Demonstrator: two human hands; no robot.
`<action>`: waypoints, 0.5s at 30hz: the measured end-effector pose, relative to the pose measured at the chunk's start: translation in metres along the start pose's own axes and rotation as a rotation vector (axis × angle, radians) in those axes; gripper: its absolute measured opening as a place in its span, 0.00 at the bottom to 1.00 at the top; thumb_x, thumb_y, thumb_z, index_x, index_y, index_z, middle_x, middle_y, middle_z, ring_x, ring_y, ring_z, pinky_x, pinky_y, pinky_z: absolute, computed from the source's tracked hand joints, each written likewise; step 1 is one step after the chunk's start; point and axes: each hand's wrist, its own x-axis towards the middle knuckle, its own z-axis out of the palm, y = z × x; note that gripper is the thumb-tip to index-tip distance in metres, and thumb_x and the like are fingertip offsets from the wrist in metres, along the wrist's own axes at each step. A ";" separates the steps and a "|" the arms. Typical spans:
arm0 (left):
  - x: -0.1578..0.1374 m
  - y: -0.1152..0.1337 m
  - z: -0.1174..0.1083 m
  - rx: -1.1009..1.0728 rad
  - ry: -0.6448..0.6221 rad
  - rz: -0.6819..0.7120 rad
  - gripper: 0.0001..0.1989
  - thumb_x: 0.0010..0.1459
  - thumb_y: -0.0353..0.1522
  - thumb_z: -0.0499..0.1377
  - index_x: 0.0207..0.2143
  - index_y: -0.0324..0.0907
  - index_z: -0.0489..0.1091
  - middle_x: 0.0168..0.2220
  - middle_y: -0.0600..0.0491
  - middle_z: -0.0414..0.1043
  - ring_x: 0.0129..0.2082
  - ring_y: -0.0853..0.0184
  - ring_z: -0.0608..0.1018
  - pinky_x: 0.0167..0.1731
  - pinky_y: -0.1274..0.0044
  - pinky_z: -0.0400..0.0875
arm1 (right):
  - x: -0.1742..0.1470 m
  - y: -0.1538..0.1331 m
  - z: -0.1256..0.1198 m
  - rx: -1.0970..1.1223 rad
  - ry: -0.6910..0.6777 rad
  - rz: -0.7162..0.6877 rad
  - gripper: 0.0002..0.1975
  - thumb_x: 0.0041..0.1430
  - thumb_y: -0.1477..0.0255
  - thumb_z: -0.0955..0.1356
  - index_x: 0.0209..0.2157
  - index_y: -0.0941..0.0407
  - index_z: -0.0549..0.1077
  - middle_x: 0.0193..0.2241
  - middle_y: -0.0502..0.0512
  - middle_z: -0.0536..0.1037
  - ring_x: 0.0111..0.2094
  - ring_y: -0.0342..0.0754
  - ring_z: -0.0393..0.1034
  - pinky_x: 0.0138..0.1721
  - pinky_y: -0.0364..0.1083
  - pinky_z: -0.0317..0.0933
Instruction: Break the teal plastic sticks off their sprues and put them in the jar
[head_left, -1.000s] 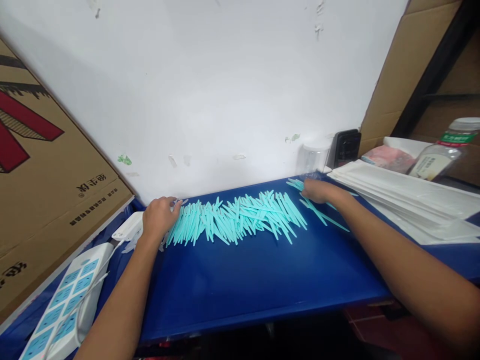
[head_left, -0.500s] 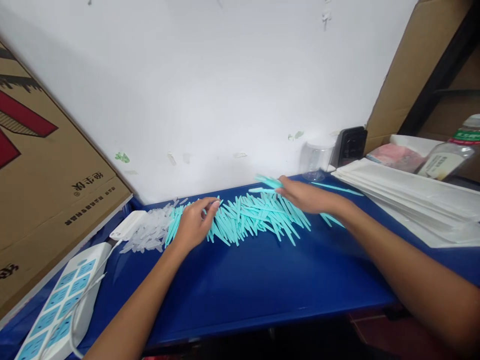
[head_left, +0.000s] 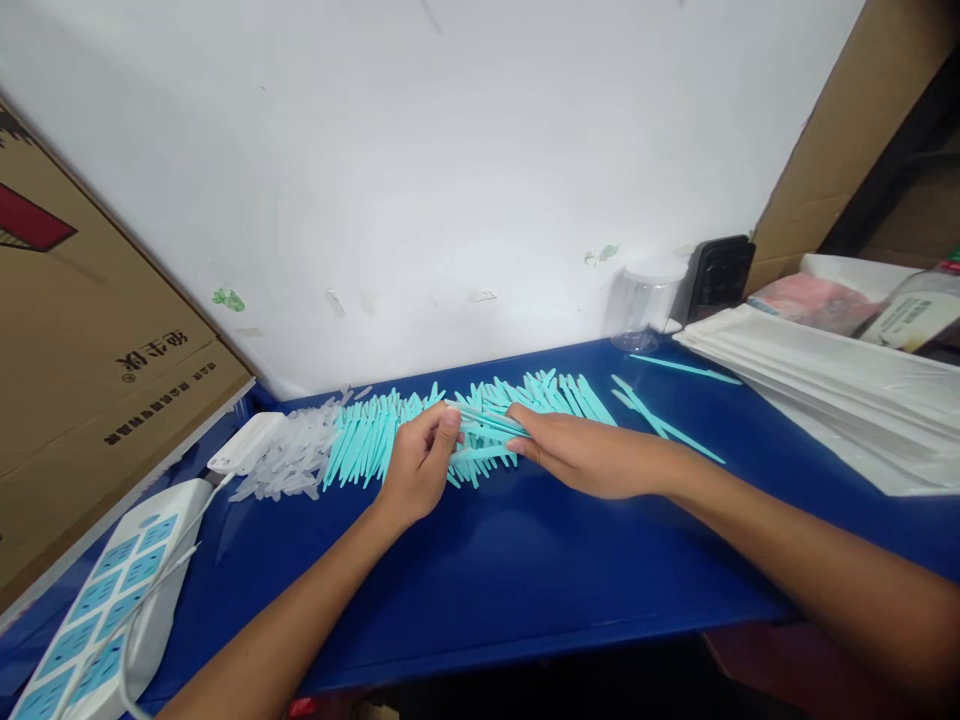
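In front of the wall, a long row of slim turquoise sticks (head_left: 364,440), shaped like eyebrow razors, lies on the blue table (head_left: 480,570). My right hand (head_left: 585,450) is closed round one end of a small bundle of these sticks (head_left: 491,425), held over the middle of the row. At the bundle's other end, my left hand (head_left: 424,455) is closed, thumb against fingers, on the tips. Both hands hide part of the row. Left of it is a heap of small translucent pieces (head_left: 289,460), like caps.
A white power strip (head_left: 112,600) with a cable and a white block (head_left: 244,440) are at the left, beside a cardboard box (head_left: 112,330). At right are a clear jar (head_left: 649,305), loose turquoise sticks (head_left: 667,425), a stack of white sheets or bags (head_left: 825,385) and a bottle (head_left: 911,315).
My right hand has come left and down with the bundle, towards my left hand. My left hand has moved slightly right and now meets the bundle's end. The view has shifted slightly.
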 end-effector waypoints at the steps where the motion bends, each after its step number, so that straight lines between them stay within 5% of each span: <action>1: 0.000 0.000 0.002 -0.042 0.007 -0.020 0.22 0.72 0.48 0.50 0.30 0.43 0.62 0.23 0.59 0.56 0.20 0.71 0.60 0.21 0.77 0.55 | 0.000 -0.001 0.000 0.003 0.003 -0.007 0.16 0.76 0.56 0.55 0.45 0.54 0.61 0.27 0.48 0.62 0.26 0.47 0.55 0.28 0.47 0.50; 15: 0.002 -0.002 0.001 0.275 0.165 0.192 0.26 0.73 0.42 0.50 0.22 0.43 0.51 0.19 0.59 0.48 0.20 0.72 0.54 0.22 0.74 0.50 | 0.012 -0.003 0.019 0.195 0.196 -0.075 0.19 0.75 0.57 0.62 0.33 0.55 0.65 0.28 0.48 0.68 0.29 0.44 0.61 0.33 0.46 0.53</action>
